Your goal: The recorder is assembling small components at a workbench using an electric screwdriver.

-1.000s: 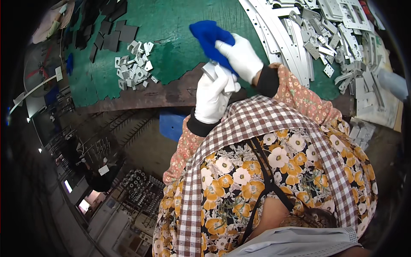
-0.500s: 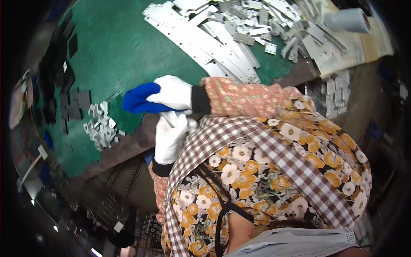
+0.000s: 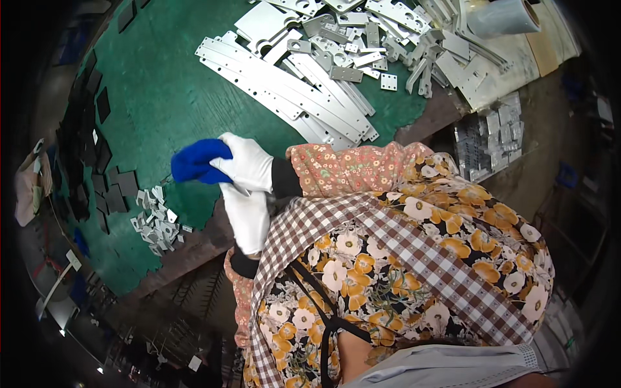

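My right hand point(image 3: 249, 165), in a white glove, is closed on a bunched blue cloth point(image 3: 200, 160) over the near edge of the green table. Just below it is my left hand point(image 3: 247, 220), also white-gloved, touching the right one. Its fingers look closed, but their tips go under the right hand and the cloth, so whatever they hold is hidden. Beyond my right forearm lie long flat metal strips point(image 3: 284, 94) with holes. A heap of small metal pieces point(image 3: 156, 220) sits on the table to the left of my hands.
Mixed metal brackets and plates point(image 3: 352, 45) pile up at the far side, beside a grey roll point(image 3: 501, 18). Dark flat pieces point(image 3: 116, 191) lie along the left. Stacked metal parts point(image 3: 495, 136) stand below the table's right edge. The green tabletop point(image 3: 162, 84) has a worn brown edge.
Both hands and the blue cloth have shifted slightly left and nearer in the picture. The view has also tilted, moving the table and metal parts within it.
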{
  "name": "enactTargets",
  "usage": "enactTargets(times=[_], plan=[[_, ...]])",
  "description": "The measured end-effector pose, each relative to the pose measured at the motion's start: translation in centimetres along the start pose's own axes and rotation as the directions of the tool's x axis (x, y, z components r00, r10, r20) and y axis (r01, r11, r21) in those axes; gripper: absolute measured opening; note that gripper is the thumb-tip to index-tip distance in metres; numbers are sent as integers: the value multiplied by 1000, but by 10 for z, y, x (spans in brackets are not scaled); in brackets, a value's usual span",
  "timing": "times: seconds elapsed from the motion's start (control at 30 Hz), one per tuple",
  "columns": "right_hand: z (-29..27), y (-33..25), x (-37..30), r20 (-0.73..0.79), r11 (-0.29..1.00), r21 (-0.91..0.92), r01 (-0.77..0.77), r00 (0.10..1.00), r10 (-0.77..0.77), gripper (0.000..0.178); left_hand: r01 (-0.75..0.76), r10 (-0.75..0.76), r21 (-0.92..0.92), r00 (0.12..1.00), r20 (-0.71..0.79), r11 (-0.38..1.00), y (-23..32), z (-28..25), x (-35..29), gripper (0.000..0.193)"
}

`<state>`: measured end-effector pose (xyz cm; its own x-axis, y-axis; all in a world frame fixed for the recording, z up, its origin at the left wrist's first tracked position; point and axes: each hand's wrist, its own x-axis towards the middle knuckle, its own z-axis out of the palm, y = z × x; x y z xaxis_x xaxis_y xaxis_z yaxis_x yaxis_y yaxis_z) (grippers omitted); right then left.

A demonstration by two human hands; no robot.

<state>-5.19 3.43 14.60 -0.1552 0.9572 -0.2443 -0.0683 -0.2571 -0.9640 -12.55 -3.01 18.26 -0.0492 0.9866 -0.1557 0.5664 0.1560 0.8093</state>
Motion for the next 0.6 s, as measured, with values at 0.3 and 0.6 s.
enactTargets(times=[0.3,0.6], plan=[[-42,-19,15,323,873,453,-181,946,28,35,426,-153,-812,904,399,399,8,-34,1,35],[-11,-13,-33,328,819,-186,542,820,-468,58,-155,156,29,986,-53,988,-34,-19,-21,38]])
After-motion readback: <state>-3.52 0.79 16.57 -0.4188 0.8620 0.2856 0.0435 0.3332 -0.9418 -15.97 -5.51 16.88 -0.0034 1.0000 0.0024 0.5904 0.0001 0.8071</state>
